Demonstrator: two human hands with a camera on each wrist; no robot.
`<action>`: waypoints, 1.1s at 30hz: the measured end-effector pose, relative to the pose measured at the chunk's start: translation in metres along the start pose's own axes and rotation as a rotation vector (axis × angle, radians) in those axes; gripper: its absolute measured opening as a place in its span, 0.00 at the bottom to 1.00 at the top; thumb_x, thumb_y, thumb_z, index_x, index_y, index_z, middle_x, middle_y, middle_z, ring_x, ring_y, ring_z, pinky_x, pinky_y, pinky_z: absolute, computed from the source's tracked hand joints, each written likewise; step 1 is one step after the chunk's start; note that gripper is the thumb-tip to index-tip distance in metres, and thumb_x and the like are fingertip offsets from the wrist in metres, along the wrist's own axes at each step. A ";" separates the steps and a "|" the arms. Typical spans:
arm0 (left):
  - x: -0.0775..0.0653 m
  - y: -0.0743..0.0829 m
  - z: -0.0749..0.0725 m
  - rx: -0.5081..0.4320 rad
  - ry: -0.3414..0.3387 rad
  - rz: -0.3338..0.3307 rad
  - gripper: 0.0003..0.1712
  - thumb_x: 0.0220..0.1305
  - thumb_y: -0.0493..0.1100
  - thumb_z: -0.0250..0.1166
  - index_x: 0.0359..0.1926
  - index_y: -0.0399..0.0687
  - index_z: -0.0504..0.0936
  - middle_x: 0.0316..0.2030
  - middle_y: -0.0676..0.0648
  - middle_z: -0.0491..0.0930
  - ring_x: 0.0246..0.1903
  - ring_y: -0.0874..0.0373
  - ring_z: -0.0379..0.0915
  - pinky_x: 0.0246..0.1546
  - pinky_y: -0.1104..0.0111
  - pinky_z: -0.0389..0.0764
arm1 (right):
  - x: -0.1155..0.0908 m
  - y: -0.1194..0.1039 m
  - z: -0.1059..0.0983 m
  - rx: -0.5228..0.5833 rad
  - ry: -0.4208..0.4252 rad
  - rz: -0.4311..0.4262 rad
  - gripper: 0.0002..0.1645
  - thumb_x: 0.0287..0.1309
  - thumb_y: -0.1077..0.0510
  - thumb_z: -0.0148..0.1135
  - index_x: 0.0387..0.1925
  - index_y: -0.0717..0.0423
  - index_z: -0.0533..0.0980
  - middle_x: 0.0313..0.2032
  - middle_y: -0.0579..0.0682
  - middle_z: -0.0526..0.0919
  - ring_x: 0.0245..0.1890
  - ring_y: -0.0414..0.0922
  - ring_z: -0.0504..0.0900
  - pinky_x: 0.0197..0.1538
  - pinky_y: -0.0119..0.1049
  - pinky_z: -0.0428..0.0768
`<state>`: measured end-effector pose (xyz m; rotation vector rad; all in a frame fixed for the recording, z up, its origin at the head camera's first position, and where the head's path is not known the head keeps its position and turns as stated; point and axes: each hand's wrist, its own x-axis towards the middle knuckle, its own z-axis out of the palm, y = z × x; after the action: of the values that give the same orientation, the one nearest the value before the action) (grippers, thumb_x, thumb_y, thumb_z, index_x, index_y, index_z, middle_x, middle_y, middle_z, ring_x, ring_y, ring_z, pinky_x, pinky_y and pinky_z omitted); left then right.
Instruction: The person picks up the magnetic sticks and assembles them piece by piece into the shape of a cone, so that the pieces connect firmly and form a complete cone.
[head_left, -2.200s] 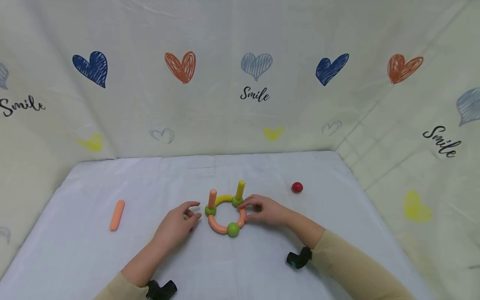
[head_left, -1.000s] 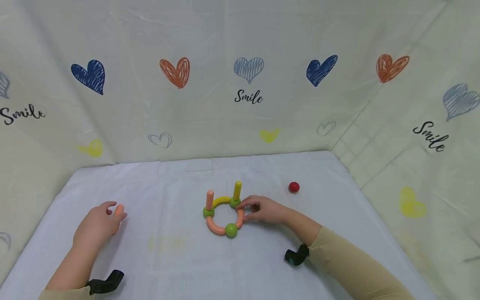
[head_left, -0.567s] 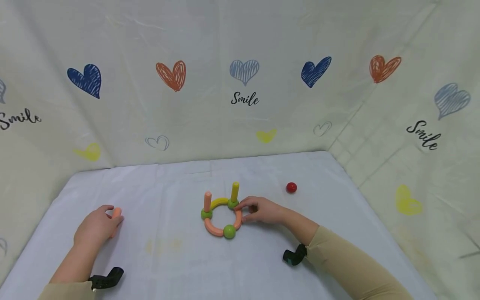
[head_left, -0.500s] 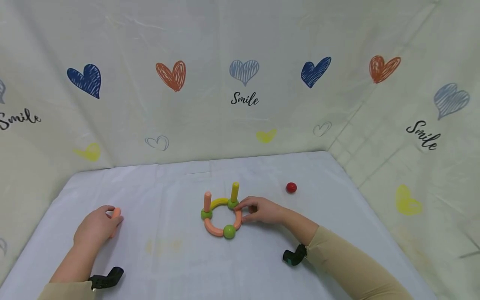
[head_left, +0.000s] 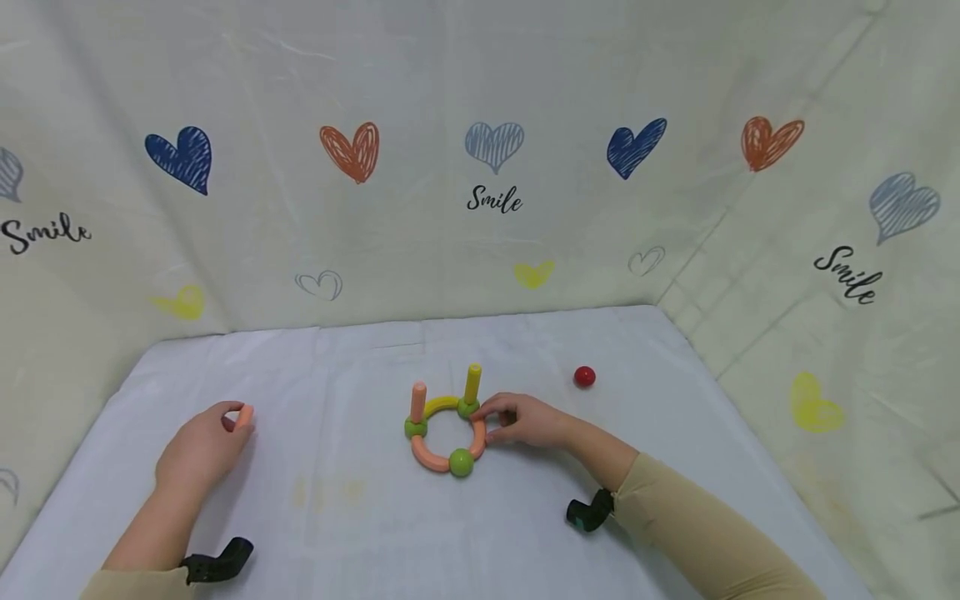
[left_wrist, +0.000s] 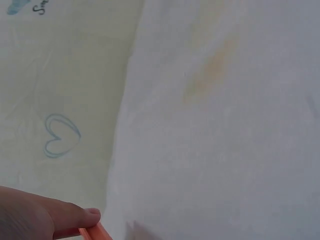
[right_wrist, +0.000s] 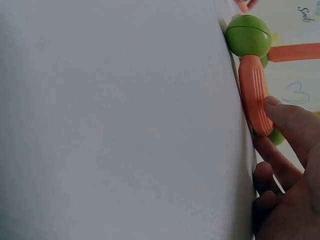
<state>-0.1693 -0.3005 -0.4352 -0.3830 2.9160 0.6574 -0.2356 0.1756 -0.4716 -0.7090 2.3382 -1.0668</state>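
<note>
In the head view, my left hand [head_left: 202, 446] pinches an orange stick [head_left: 244, 417] between thumb and fingers at the table's left side. Only a short end of that stick [left_wrist: 95, 232] shows in the left wrist view. My right hand [head_left: 528, 419] holds the right side of a toy ring, its thumb and a finger on a curved orange piece [right_wrist: 254, 92]. The ring joins curved orange and yellow pieces with green balls [head_left: 461, 462]. An orange stick [head_left: 418, 402] and a yellow stick [head_left: 472, 383] stand upright on two of the balls.
A red ball [head_left: 584, 377] lies behind and right of the ring. White cloth covers the table [head_left: 390, 542], and a cloth backdrop [head_left: 420, 250] with printed hearts rises at its far edge and sides. A black wrist camera [head_left: 589, 511] sits at the right sleeve.
My left hand has gone from beside the ring to the left, taken hold of the loose orange stick and shifted it slightly. My right hand has stayed at the ring.
</note>
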 end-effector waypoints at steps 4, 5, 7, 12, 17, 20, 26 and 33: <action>-0.008 0.015 0.001 -0.017 0.020 0.034 0.34 0.74 0.59 0.49 0.67 0.37 0.67 0.51 0.33 0.75 0.39 0.43 0.73 0.30 0.56 0.72 | 0.000 0.001 0.001 0.005 0.010 0.004 0.21 0.60 0.51 0.70 0.55 0.37 0.81 0.50 0.36 0.79 0.42 0.44 0.71 0.43 0.36 0.70; -0.010 0.019 0.001 -0.023 0.027 0.042 0.35 0.74 0.60 0.49 0.67 0.38 0.67 0.52 0.34 0.75 0.39 0.44 0.74 0.30 0.57 0.72 | 0.000 0.001 0.002 0.004 0.012 0.006 0.21 0.60 0.51 0.70 0.55 0.36 0.81 0.51 0.36 0.79 0.42 0.44 0.71 0.43 0.36 0.70; -0.015 0.027 0.003 -0.031 0.048 0.070 0.36 0.73 0.63 0.49 0.68 0.40 0.67 0.53 0.35 0.76 0.39 0.46 0.74 0.28 0.59 0.72 | 0.001 0.002 0.003 0.003 0.014 0.010 0.21 0.59 0.51 0.70 0.55 0.36 0.81 0.51 0.36 0.79 0.43 0.44 0.71 0.43 0.36 0.70; -0.030 0.050 0.003 -0.080 0.078 0.156 0.34 0.73 0.62 0.50 0.68 0.45 0.68 0.54 0.41 0.78 0.42 0.49 0.78 0.27 0.64 0.71 | 0.001 0.001 0.003 -0.002 0.017 0.012 0.20 0.60 0.52 0.70 0.55 0.36 0.81 0.51 0.36 0.79 0.43 0.44 0.71 0.43 0.36 0.70; -0.046 0.074 0.002 -0.159 0.088 0.226 0.30 0.73 0.56 0.56 0.70 0.50 0.68 0.54 0.44 0.79 0.49 0.47 0.79 0.35 0.61 0.74 | 0.000 0.001 0.002 -0.015 0.024 0.010 0.20 0.60 0.52 0.70 0.54 0.36 0.82 0.51 0.37 0.79 0.42 0.44 0.71 0.42 0.36 0.70; -0.053 0.087 0.004 -0.207 0.128 0.280 0.28 0.72 0.53 0.58 0.69 0.51 0.69 0.54 0.45 0.79 0.49 0.47 0.79 0.38 0.58 0.75 | -0.001 0.003 0.002 -0.012 0.031 0.013 0.20 0.60 0.51 0.70 0.54 0.35 0.82 0.50 0.37 0.79 0.42 0.44 0.71 0.42 0.36 0.70; -0.061 0.105 0.009 -0.285 0.185 0.333 0.26 0.71 0.50 0.60 0.67 0.54 0.71 0.54 0.49 0.79 0.44 0.52 0.79 0.39 0.60 0.77 | -0.002 0.003 0.002 0.003 0.032 0.002 0.20 0.59 0.51 0.70 0.54 0.35 0.82 0.50 0.37 0.79 0.41 0.45 0.71 0.42 0.37 0.70; -0.071 0.131 0.019 -0.343 0.148 0.351 0.25 0.70 0.49 0.63 0.66 0.57 0.73 0.52 0.52 0.81 0.49 0.55 0.77 0.47 0.58 0.76 | 0.000 0.002 0.004 0.000 0.035 0.010 0.19 0.60 0.53 0.70 0.53 0.37 0.82 0.49 0.37 0.79 0.40 0.44 0.72 0.41 0.36 0.71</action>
<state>-0.1354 -0.1624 -0.3861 0.0592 3.0348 1.2365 -0.2337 0.1745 -0.4756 -0.6833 2.3689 -1.0835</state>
